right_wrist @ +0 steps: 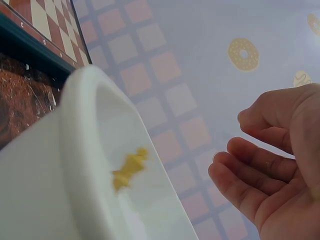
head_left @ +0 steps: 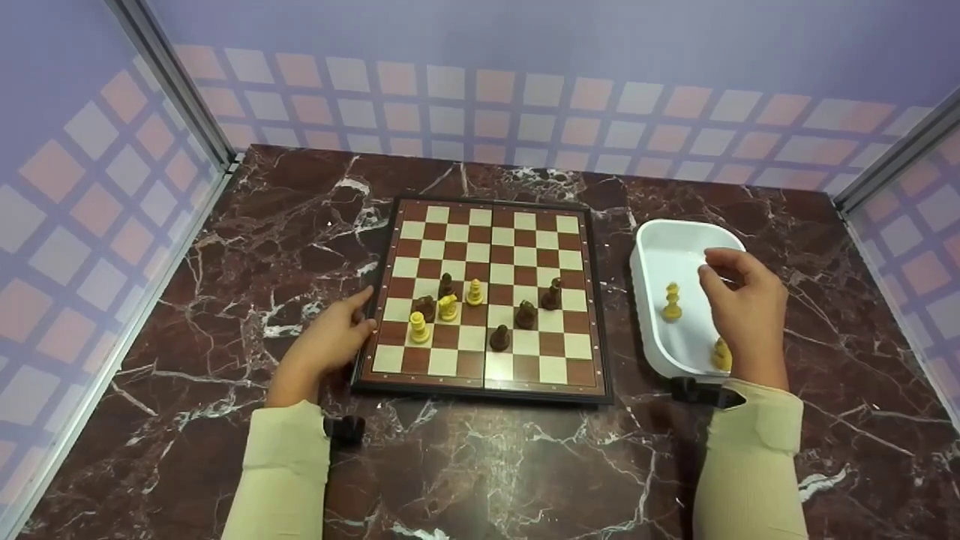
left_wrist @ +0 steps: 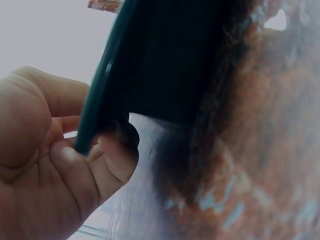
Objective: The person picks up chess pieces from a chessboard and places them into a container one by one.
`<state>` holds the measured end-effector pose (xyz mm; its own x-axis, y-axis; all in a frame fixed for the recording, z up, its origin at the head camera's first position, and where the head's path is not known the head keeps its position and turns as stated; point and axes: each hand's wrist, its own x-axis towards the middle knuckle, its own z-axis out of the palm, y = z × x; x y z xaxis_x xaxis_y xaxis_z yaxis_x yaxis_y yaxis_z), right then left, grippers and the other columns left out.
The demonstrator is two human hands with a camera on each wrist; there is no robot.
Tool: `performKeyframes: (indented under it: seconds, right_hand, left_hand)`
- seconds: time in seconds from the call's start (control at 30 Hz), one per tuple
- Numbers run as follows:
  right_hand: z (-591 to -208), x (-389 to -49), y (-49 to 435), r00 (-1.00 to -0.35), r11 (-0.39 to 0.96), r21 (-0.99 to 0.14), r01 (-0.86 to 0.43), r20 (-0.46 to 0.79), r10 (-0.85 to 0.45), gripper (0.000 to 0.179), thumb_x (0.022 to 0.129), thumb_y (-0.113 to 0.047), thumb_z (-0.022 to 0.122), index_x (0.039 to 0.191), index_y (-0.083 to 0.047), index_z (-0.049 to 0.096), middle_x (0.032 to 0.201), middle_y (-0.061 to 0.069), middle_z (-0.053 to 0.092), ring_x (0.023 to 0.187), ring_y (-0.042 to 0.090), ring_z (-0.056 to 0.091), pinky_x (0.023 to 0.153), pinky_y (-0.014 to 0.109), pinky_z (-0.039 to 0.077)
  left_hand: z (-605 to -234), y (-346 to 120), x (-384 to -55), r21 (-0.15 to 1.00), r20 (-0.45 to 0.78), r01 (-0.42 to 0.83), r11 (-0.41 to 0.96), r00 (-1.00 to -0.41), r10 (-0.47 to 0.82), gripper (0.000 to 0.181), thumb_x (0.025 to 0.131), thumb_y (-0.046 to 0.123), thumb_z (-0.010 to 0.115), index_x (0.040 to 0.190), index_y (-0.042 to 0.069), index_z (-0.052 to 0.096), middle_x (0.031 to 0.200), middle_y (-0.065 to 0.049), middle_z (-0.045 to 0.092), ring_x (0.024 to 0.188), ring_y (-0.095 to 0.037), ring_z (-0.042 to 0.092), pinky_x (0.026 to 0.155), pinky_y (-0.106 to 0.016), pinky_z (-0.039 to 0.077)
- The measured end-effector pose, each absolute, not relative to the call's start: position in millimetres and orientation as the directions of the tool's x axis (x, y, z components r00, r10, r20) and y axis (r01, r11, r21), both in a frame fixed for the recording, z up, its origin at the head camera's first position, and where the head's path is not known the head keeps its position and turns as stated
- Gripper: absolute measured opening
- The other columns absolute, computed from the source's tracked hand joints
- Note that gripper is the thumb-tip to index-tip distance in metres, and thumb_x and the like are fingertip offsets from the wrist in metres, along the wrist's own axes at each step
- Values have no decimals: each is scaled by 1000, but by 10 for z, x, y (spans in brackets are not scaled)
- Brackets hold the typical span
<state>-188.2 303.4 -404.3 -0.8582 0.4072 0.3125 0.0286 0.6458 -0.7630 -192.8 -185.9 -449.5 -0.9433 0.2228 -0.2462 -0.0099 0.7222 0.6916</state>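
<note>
From where I stand, the person's left hand (head_left: 330,337) is at the left side of the chessboard (head_left: 525,259), its thumb and fingers pinching the dark edge. The board lies flat and unfolded on the marble table (head_left: 480,457).

Three yellow pieces stand on its left half: a tower (head_left: 418,328) closest to that hand, a horse (head_left: 448,307) just beside it, and a third piece (head_left: 474,292) near the fold. One dark piece (head_left: 424,309) stands just left of the horse, and another (head_left: 447,285) just behind it. Three more dark pieces (head_left: 526,315) stand on the right half.

The right hand (head_left: 750,300) hangs over the right side of the white tray (head_left: 651,330), its fingers loosely bent, with a clear gap between thumb and fingertips. Inside the tray, a yellow piece (head_left: 672,302) sits left of the hand; I can't tell whether it stands or lies. A second yellow piece (head_left: 721,355) is partly hidden by the hand. Both arms wear pale sleeves (head_left: 285,465).
</note>
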Motion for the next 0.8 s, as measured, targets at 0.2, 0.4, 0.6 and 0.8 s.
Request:
performKeyframes:
  seconds: [0.2,0.4,0.6,0.8]
  right_hand:
    - [-4047,-1894,2967,-868,635,-773,-16,326,375,20,83,-24,63,101,-16,69,98,4,67,86,-6,59,75,11,45]
    - [-4065,-1915,2894,-869,619,-781,-80,359,340,18,83,-19,64,99,-14,69,97,5,67,85,-5,60,75,10,46]
    - [-4022,-1903,2741,-875,583,-799,-150,382,298,18,82,-11,64,99,-7,69,95,11,67,81,-5,60,74,10,47]
    - [-3894,-1823,2487,-876,616,-759,-211,426,225,18,81,-4,61,98,0,67,95,15,66,77,-2,61,72,10,47]
  left_hand:
    - [-4504,-1859,-1931,690,-232,-1,724,-948,219,58,93,13,45,145,7,21,71,-2,43,51,-12,38,49,-28,38]
    - [-4510,-1860,-1935,689,-237,-8,724,-947,215,58,93,13,46,145,7,21,71,-2,42,51,-11,38,49,-28,38]
    - [-4509,-1860,-1934,692,-234,-8,722,-948,214,58,93,14,46,145,7,22,72,-3,43,51,-11,38,49,-28,38]
    - [-4511,-1866,-1928,694,-248,-13,720,-943,222,58,94,15,45,146,9,20,70,-2,42,49,-11,37,48,-27,37]
